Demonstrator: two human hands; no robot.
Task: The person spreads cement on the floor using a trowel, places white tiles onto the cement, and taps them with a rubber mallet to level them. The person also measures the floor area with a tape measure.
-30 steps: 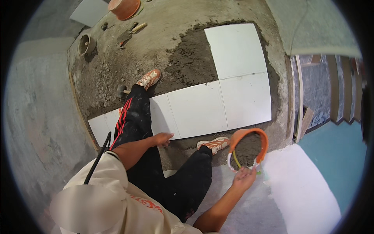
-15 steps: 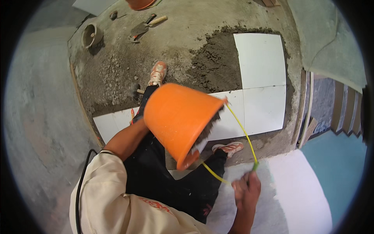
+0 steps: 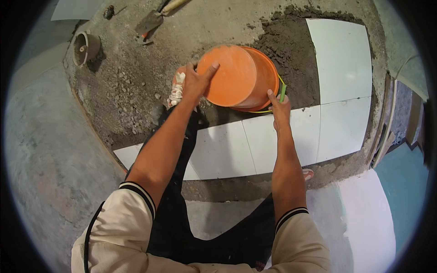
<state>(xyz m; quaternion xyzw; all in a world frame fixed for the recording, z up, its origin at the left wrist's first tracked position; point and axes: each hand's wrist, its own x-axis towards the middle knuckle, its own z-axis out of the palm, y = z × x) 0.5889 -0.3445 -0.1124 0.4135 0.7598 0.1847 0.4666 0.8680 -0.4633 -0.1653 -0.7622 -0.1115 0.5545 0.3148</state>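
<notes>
In front of me an orange bucket [image 3: 230,75] is tipped over, its base toward me and its mouth facing the wet mortar [image 3: 296,59]. My left hand [image 3: 196,84] grips the edge of the base, thumb spread on it. At the rim, my right hand [image 3: 281,105] holds the bucket beside its yellow handle and green grip [image 3: 283,93]. The bucket's inside is hidden, so what it holds cannot be seen. White tiles [image 3: 343,63] border the mortar on the right and on the near side.
A trowel [image 3: 149,22] and a wooden-handled tool [image 3: 175,6] lie at the far left. Near them stands a small grey pot [image 3: 87,48]. Loose gravel [image 3: 125,86] covers the ground by my left shoe [image 3: 176,88]. A row of white tiles [image 3: 223,145] runs beneath my arms.
The bucket has moved away from me and swung over, its mouth now on the mortar. My right hand has gone from the handle to the rim; my left hand now shows on the base.
</notes>
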